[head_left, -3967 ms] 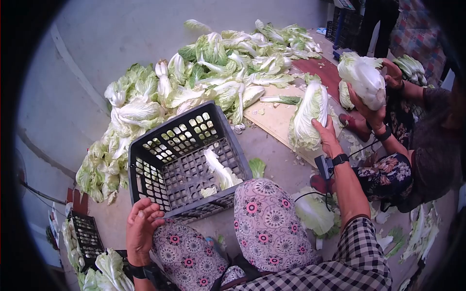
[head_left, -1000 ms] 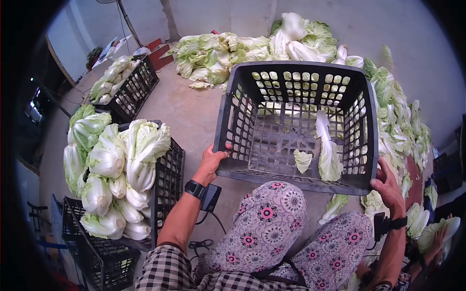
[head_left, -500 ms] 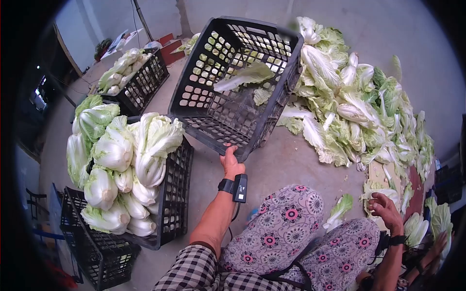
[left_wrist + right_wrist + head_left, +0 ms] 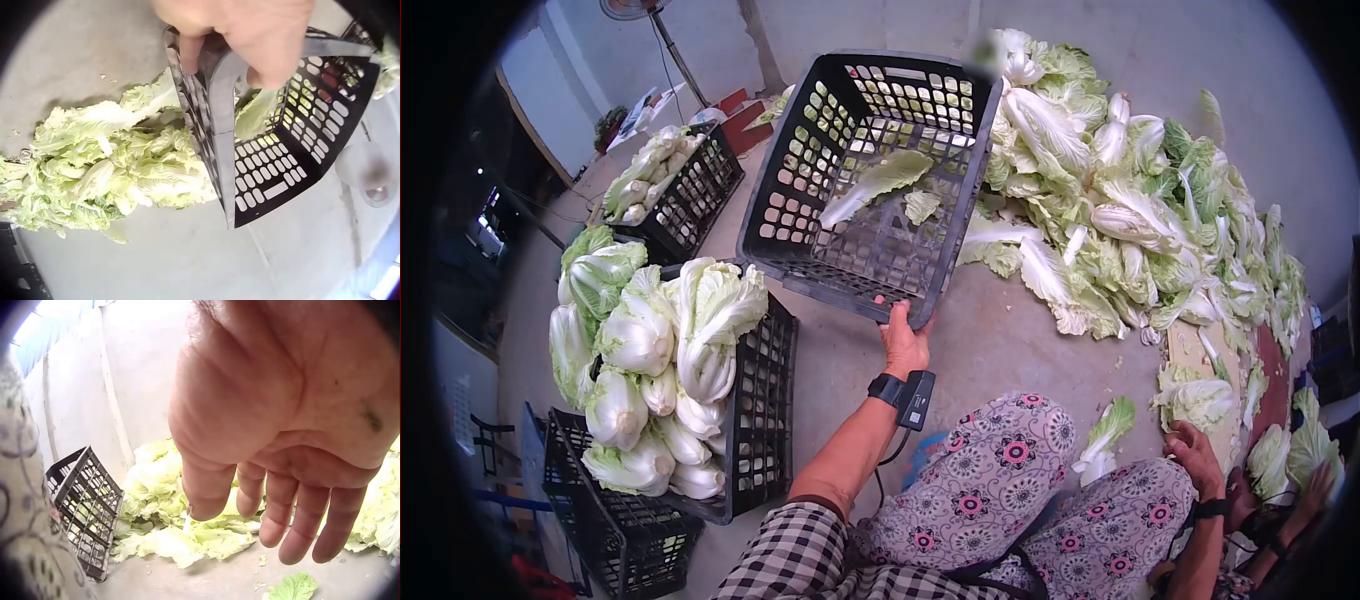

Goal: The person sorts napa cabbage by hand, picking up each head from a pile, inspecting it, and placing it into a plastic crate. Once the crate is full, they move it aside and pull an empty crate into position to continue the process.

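Note:
My left hand grips the near rim of a black plastic crate by its right corner, arm stretched forward. The crate is tilted, its opening toward me. A long cabbage leaf and a small leaf piece lie inside. In the left wrist view the left hand has its fingers curled over the crate rim. My right hand is beside my right knee, near a Chinese cabbage. In the right wrist view the right hand holds nothing, its fingers loosely extended.
At left stands a black crate heaped with Chinese cabbages, another filled crate behind it. Cabbages and leaves are piled along the wall. A loose leaf lies by my knees. Another person's hand shows at far right.
The right hand held a cabbage earlier, then gripped the crate with the left, then let go. The left hand has swung the crate leftward, away from my knees; its leaves have shifted.

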{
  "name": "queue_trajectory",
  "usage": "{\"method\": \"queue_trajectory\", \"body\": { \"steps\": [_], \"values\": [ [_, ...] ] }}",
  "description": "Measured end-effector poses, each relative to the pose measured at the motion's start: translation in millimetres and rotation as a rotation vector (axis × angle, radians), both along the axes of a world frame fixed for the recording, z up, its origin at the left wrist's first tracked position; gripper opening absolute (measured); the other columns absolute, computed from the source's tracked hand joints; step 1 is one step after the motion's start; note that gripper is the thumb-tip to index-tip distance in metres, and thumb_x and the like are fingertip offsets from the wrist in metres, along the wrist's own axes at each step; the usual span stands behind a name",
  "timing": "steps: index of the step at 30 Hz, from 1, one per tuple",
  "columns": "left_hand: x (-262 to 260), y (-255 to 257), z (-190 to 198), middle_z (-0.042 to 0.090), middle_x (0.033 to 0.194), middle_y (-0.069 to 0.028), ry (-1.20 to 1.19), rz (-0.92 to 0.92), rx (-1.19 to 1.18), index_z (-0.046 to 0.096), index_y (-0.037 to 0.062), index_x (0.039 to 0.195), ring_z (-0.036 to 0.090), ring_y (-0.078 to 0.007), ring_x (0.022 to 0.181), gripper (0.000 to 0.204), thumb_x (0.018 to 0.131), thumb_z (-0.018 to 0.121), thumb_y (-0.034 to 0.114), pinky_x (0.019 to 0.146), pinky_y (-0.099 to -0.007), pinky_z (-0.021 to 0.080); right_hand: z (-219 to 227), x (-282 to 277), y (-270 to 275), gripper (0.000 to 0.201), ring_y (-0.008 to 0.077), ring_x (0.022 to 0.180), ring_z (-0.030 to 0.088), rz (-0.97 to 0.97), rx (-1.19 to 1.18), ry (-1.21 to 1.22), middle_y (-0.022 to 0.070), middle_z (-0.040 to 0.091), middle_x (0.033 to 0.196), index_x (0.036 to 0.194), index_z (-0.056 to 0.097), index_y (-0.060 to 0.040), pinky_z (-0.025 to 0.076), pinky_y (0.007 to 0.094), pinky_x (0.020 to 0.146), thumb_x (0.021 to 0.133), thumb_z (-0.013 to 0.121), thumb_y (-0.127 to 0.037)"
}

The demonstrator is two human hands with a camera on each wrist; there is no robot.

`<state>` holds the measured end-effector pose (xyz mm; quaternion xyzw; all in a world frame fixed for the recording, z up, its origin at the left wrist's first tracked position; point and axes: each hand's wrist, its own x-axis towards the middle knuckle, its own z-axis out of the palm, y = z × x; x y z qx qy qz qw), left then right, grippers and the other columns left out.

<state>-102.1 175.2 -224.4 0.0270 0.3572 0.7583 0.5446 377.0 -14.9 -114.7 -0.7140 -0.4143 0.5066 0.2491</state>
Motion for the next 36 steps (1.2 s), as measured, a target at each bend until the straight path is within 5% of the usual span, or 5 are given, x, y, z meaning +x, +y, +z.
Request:
{"method": "queue_trajectory", "body": {
  "steps": [10,16,21,31,36],
  "values": [
    [-39,39,22,0.05,0.101,-0.0022,0.601,-0.169,-0.374,0.05,0.0165,0.094,0.05,-0.0179,0.098,0.02,0.077,0.058,0.023,0.082,-0.0535,0.044,-15,-1,-72,0.046,0.0173,0.087,0.055,-0.12,0.112,0.026,0.0087,0.058,0.096,0.121,0.047,0.0056,0.045,0.0281,0.079,0.082,0.062,-0.015],
    [-81,79,29,0.054,0.098,-0.0099,0.383,-0.139,-0.105,0.054,0.0036,0.095,0.055,-0.0235,0.088,0.026,0.075,0.058,0.019,0.076,-0.0562,0.044,-16,8,-84,0.029,0.0139,0.086,0.056,0.034,0.021,-0.213,0.0044,0.059,0.092,0.112,0.053,0.0004,0.045,0.0259,0.079,0.085,0.056,-0.01],
    [-193,117,44,0.049,0.112,-0.012,0.302,-0.305,-0.148,0.05,0.0093,0.106,0.043,-0.0305,0.111,0.039,0.077,0.064,0.03,0.095,-0.0652,0.03,-56,36,-65,0.03,0.0114,0.079,0.054,-0.084,-0.016,-0.009,0.0023,0.057,0.086,0.112,0.053,0.0003,0.044,0.024,0.072,0.086,0.059,-0.015],
    [-176,65,28,0.02,0.144,-0.0104,0.542,-0.266,-0.473,0.04,0.0175,0.131,0.019,-0.0378,0.13,0.07,0.075,0.069,0.049,0.09,-0.063,0.036,-59,7,-47,0.049,0.0168,0.082,0.055,0.015,-0.007,-0.078,0.0081,0.057,0.092,0.117,0.048,0.0048,0.045,0.0294,0.075,0.083,0.062,-0.028],
    [-195,93,35,0.042,0.134,-0.0128,0.373,-0.486,-0.251,0.039,0.0134,0.129,0.043,-0.0331,0.12,0.056,0.084,0.057,0.042,0.089,-0.0668,0.035,-38,-3,-69,0.046,0.0173,0.086,0.055,-0.152,0.092,0.116,0.0087,0.056,0.095,0.116,0.049,0.0016,0.044,0.0289,0.077,0.088,0.053,-0.034]
  ]
}}
